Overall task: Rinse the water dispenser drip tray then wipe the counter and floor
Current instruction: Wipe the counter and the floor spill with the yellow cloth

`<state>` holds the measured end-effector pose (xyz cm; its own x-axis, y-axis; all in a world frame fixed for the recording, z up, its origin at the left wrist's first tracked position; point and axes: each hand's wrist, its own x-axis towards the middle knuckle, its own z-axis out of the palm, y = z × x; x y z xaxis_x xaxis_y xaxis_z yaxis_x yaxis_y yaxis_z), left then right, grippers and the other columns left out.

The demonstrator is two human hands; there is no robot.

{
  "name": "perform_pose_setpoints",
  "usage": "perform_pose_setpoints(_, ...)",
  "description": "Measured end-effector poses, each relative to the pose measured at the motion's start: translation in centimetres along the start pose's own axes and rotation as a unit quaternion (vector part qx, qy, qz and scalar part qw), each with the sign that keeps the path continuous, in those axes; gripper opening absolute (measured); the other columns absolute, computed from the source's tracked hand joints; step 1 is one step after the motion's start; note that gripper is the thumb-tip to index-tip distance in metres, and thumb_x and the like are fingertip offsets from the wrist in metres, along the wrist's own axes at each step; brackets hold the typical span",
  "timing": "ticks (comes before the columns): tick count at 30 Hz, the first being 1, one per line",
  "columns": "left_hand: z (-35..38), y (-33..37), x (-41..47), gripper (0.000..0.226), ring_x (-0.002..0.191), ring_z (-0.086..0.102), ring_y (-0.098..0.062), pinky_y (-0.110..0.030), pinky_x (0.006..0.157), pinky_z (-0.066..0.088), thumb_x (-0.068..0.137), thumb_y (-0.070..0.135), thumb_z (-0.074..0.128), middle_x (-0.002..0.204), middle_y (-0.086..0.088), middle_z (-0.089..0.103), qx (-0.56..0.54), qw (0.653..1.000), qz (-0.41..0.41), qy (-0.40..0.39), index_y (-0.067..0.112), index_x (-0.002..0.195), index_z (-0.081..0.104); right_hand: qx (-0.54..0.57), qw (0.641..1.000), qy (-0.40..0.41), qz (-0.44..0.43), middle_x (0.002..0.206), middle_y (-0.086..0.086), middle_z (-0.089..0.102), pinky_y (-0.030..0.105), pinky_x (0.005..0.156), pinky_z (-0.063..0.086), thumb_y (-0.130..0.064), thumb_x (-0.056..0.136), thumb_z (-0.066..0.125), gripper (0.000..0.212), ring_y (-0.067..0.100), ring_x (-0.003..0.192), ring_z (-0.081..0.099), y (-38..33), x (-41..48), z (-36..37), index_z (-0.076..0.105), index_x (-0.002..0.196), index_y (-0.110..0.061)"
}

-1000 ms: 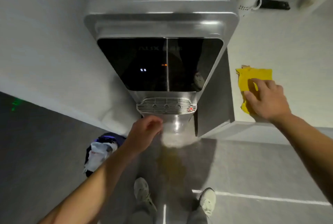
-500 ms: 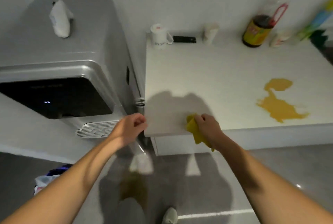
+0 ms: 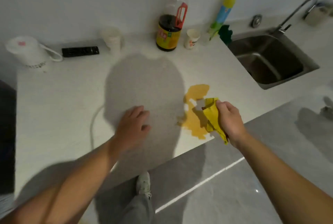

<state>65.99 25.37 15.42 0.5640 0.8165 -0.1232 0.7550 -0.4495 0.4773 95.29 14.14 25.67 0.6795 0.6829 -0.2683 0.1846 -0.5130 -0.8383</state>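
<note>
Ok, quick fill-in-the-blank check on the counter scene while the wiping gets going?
1. The right hand grips a ____ cloth.
2. The cloth is over the orange spill, which lies on the ____.
3. The left hand holds ____.
4. The remote lies to the ____ of the dark sauce bottle.

Missing words: yellow; counter; nothing; left.
</note>
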Motion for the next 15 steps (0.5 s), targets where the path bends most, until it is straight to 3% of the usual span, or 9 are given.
perform_pose_setpoints(2, 1.3, 1.2, 3.9, 0.063, 0.146, 0.040, -0.039, -0.053, 0.120, 0.028, 0.087, 0.042, 0.048, 0.157, -0.015, 0.048, 0.048, 0.999, 0.022, 0.001, 0.015, 0.143, 0.060, -0.114, 0.991, 0.046, -0.050, 0.081, 0.016, 0.066, 0.038, 0.063, 0.047, -0.048, 0.100, 0.049, 0.044, 0.032, 0.078, 0.065, 0.7, 4.3, -2.7, 0.061, 0.086, -0.008)
perform_pose_setpoints(4, 2.1, 2.3, 6.8, 0.064, 0.147, 0.038, -0.040, -0.059, 0.119, 0.027, 0.090, 0.046, 0.043, 0.158, -0.013, 0.047, 0.077, 0.997, 0.027, 0.001, 0.017, 0.146, 0.057, -0.231, 0.966, 0.052, -0.103, 0.071, 0.007, 0.058, 0.041, 0.061, 0.040, -0.053, 0.100, 0.046, 0.043, 0.036, 0.074, 0.057, 2.1, 7.9, -4.9, 0.050, 0.081, -0.015)
perform_pose_setpoints(6, 2.6, 3.0, 8.7, 0.064, 0.151, 0.032, -0.037, -0.059, 0.121, 0.022, 0.094, 0.049, 0.039, 0.163, -0.009, 0.041, 0.107, 0.994, 0.013, 0.000, 0.022, 0.151, 0.050, -0.356, 0.919, 0.016, -0.169, 0.071, 0.003, 0.056, 0.040, 0.058, 0.037, -0.052, 0.101, 0.044, 0.035, 0.036, 0.069, 0.056, 4.0, 10.6, -6.2, 0.045, 0.085, -0.022)
perform_pose_setpoints(9, 3.7, 3.2, 9.5, 0.060, 0.153, 0.031, -0.038, -0.060, 0.124, 0.018, 0.099, 0.045, 0.043, 0.165, -0.009, 0.039, 0.130, 0.991, 0.021, 0.036, 0.023, 0.155, 0.045, -0.501, 0.828, -0.063, -0.244, 0.096, 0.016, 0.067, 0.046, 0.066, 0.050, -0.044, 0.101, 0.048, 0.037, 0.042, 0.084, 0.064, 7.4, 12.6, -6.7, 0.061, 0.112, -0.012)
perform_pose_setpoints(11, 4.3, 3.0, 9.4, 0.058, 0.151, 0.035, -0.040, -0.062, 0.121, 0.023, 0.100, 0.041, 0.046, 0.162, -0.012, 0.043, 0.144, 0.986, 0.038, 0.072, 0.020, 0.154, 0.048, -0.538, 0.783, -0.082, -0.300, 0.099, 0.021, 0.065, 0.048, 0.069, 0.048, -0.046, 0.099, 0.047, 0.047, 0.044, 0.083, 0.063, 9.3, 13.2, -6.5, 0.065, 0.111, -0.004)
perform_pose_setpoints(13, 4.5, 3.1, 9.7, 0.059, 0.150, 0.036, -0.040, -0.062, 0.120, 0.024, 0.099, 0.041, 0.046, 0.162, -0.012, 0.043, 0.160, 0.983, 0.038, 0.078, 0.021, 0.154, 0.048, -0.519, 0.776, -0.082, -0.348, 0.103, 0.022, 0.064, 0.049, 0.077, 0.048, -0.046, 0.099, 0.046, 0.051, 0.044, 0.088, 0.061, 10.7, 14.2, -6.6, 0.066, 0.113, -0.001)
perform_pose_setpoints(15, 4.6, 3.2, 10.0, 0.060, 0.150, 0.036, -0.040, -0.061, 0.121, 0.023, 0.098, 0.041, 0.047, 0.163, -0.012, 0.042, 0.172, 0.982, 0.031, 0.076, 0.021, 0.155, 0.046, -0.492, 0.787, -0.114, -0.355, 0.124, 0.027, 0.061, 0.051, 0.095, 0.048, -0.045, 0.099, 0.048, 0.059, 0.047, 0.107, 0.059, 11.6, 15.6, -6.7, 0.060, 0.131, 0.003)
